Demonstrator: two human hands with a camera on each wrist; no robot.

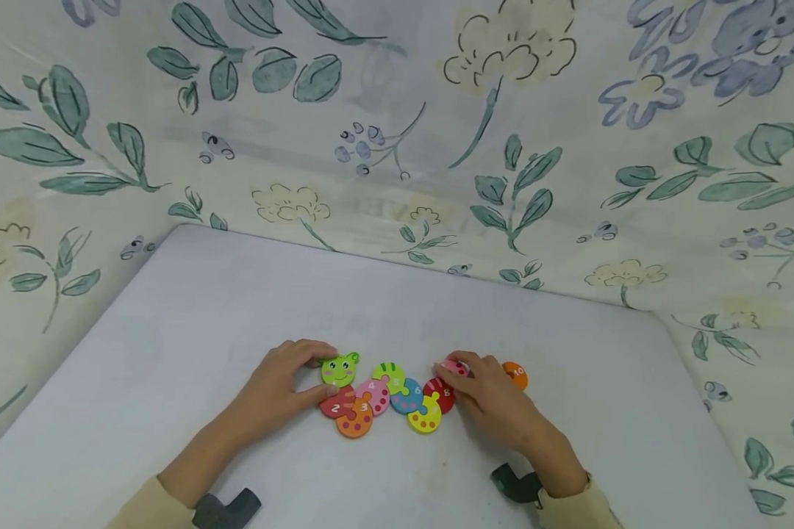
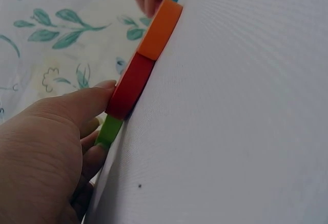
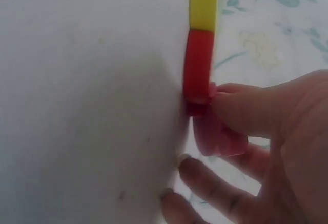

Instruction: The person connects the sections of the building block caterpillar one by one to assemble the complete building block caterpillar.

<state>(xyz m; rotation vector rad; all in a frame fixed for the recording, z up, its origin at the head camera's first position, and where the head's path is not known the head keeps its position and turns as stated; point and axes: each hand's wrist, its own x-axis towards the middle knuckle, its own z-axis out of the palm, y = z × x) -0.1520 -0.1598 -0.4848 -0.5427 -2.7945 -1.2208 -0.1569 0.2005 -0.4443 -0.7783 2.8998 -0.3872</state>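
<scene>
A caterpillar puzzle of numbered, interlocking round pieces lies in a zigzag on the white table. Its green smiling head piece (image 1: 339,372) is at the left end, joined to the red number 2 piece (image 1: 334,405). My left hand (image 1: 281,383) holds this end, thumb against the red piece and fingers around the head's far side. With my right hand (image 1: 498,400) I pinch a pink piece (image 3: 207,131) between thumb and fingers; it is tilted beside the red number 8 piece (image 1: 440,397). Partly hidden behind that hand is the orange number 10 piece (image 1: 515,375).
The orange 3 (image 1: 354,422), pink 4 (image 1: 373,397), green 5 (image 1: 390,376), blue 6 (image 1: 406,397) and a yellow piece (image 1: 425,417) form the middle of the chain. A flowered cloth (image 1: 384,235) borders the white table (image 1: 304,294). Black angled objects (image 1: 228,508) sit by both wrists.
</scene>
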